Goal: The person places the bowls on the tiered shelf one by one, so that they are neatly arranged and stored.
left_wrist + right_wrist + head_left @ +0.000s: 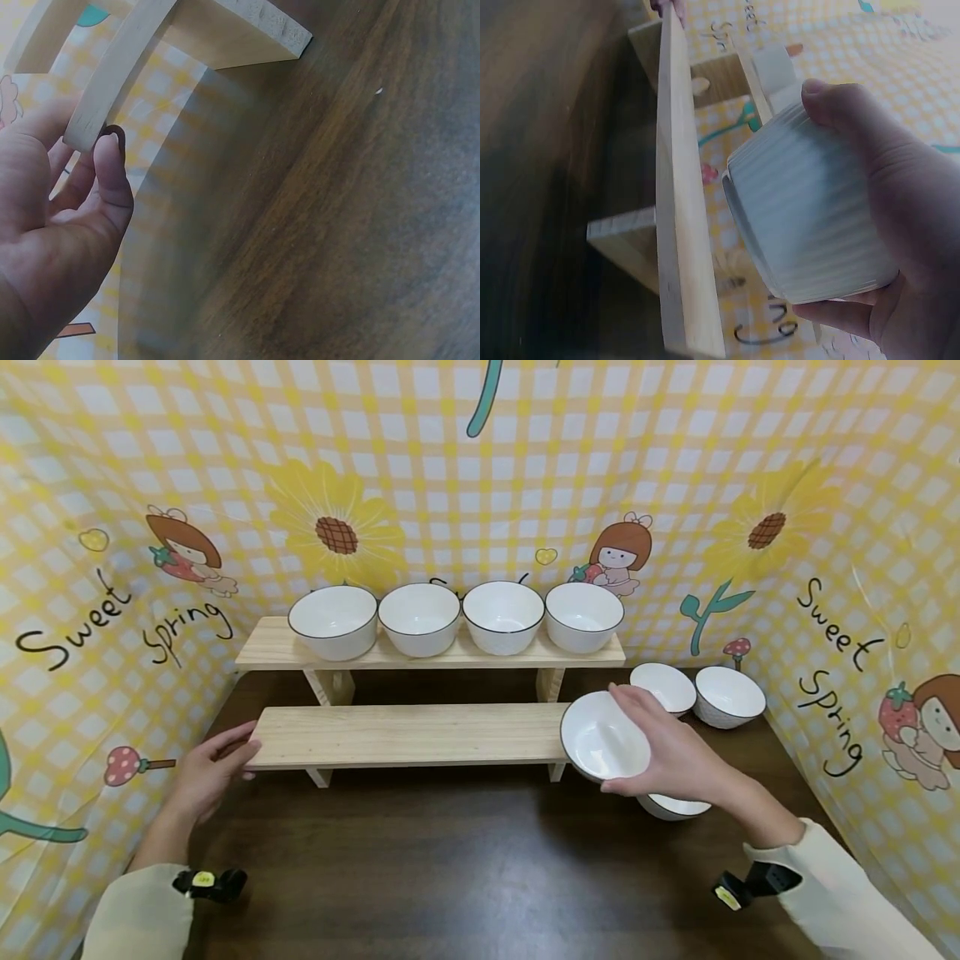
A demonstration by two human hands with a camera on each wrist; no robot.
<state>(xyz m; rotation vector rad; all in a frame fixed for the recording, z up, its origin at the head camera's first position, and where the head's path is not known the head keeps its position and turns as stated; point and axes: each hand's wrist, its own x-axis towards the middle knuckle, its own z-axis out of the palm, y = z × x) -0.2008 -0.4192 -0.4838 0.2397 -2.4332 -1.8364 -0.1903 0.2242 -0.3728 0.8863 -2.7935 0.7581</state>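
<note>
My right hand (671, 747) grips a white bowl (600, 739) with a dark rim, thumb and fingers on opposite sides. The bowl is tilted at the right end of the lower wooden shelf (412, 735); in the right wrist view the ribbed outside of the bowl (810, 210) shows beside the board's edge. My left hand (206, 772) pinches the left end of that lower shelf, and in the left wrist view its fingers bend around the board end (94, 120). On the upper shelf (450, 658) several matching bowls (420, 614) stand upright in a row.
Two more bowls, one nearer the shelf (663, 687) and one farther right (727, 693), stand on the dark wooden table (465, 868). Another bowl (675, 807) is partly hidden under my right hand. A yellow checked cloth (480, 485) hangs behind and along both sides.
</note>
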